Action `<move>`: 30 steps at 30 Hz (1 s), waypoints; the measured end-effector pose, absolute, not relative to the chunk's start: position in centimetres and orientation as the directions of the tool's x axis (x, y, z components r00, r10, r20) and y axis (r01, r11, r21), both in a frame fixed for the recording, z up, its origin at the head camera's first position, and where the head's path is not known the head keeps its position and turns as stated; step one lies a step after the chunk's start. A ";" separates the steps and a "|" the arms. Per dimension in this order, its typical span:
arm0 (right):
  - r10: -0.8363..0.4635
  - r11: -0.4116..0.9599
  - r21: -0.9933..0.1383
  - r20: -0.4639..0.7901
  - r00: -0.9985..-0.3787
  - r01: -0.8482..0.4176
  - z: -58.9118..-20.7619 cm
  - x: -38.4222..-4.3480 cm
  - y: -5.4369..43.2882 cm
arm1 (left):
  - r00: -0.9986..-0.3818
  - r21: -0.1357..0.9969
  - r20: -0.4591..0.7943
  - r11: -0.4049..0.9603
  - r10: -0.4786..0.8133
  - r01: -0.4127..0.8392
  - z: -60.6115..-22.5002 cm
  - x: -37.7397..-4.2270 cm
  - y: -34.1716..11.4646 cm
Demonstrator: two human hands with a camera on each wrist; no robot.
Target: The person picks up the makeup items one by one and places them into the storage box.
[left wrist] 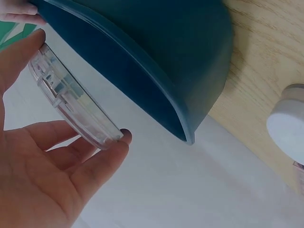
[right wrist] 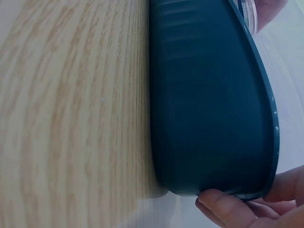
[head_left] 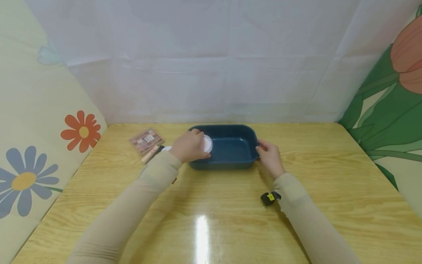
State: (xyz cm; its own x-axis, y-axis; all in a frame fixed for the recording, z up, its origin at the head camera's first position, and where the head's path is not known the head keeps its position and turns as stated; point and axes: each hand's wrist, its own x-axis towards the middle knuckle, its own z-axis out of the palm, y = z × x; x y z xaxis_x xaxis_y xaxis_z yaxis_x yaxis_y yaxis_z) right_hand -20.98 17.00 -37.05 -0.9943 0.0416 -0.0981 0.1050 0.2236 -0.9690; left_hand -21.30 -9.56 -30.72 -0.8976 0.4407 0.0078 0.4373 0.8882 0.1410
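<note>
My left hand (head_left: 188,146) holds a round, clear plastic compact (left wrist: 71,97) by its edge, thumb on one side and fingertips on the other. In the head view the compact shows as a pale disc above the left end of a dark blue rectangular bin (head_left: 224,165). The left wrist view shows it apart from the bin's rim. At the bin's right end, my right hand (head_left: 269,157) pinches the rim, with fingers (right wrist: 225,206) against the outer wall. The bin stands upright on the table, and its visible floor is bare.
Left of the bin lie an eyeshadow palette (head_left: 147,141), a slim beige tube (head_left: 150,154) beside a black item, and a white-lidded jar (left wrist: 289,124), partly hidden by my left hand in the head view. Behind the wooden table (head_left: 230,205) hangs a white cloth (head_left: 211,73).
</note>
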 end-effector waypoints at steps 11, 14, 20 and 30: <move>0.050 0.233 -0.966 -0.105 -0.993 0.114 -37.1 -20.9 17.0 | -0.873 0.145 -0.014 0.865 0.487 0.480 -30.8 -21.7 -8.8; 0.050 0.237 -0.965 -0.100 -0.994 0.109 -37.1 -20.9 17.0 | -0.866 0.138 -0.017 0.859 0.499 0.493 -30.8 -21.8 -8.5; 0.047 0.268 -0.959 -0.081 -0.996 0.090 -37.1 -21.0 17.0 | -0.852 0.110 -0.033 0.849 0.523 0.517 -30.9 -21.8 -8.2; 0.046 0.266 -0.960 -0.076 -0.996 0.086 -37.3 -21.0 17.0 | -0.836 0.084 -0.050 0.836 0.547 0.542 -30.9 -22.1 -7.6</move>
